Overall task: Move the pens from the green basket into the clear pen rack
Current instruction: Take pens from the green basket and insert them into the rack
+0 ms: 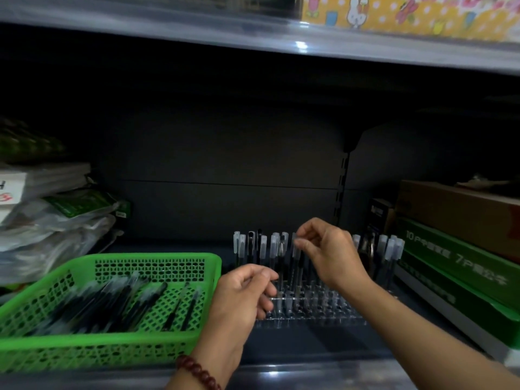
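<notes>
Head view: one green basket [112,344] at 8 o'clock holds a blurred heap of dark pens [118,302], too many to count. One clear rack [309,308] at 5 o'clock carries over a dozen upright capped pens [263,249]. The right hand [329,254] pinches one pen [295,250] by its cap above the rack. The left hand [242,294] is curled beside the rack; whether it holds anything is unclear. All of this is on a dark shelf [309,347], with stacked boxes [455,257] at 3 o'clock.

Right hand [332,256] pinches the cap of an upright pen [295,250] at rack [312,309], among standing pens [263,247]. Left hand [242,295] curled at the rack's front-left, just beside basket [107,346]; grip unclear. Loose pens [118,301] lie in the basket. Bracelet [197,371] on left wrist. Green boxes [455,260] right of the rack.
</notes>
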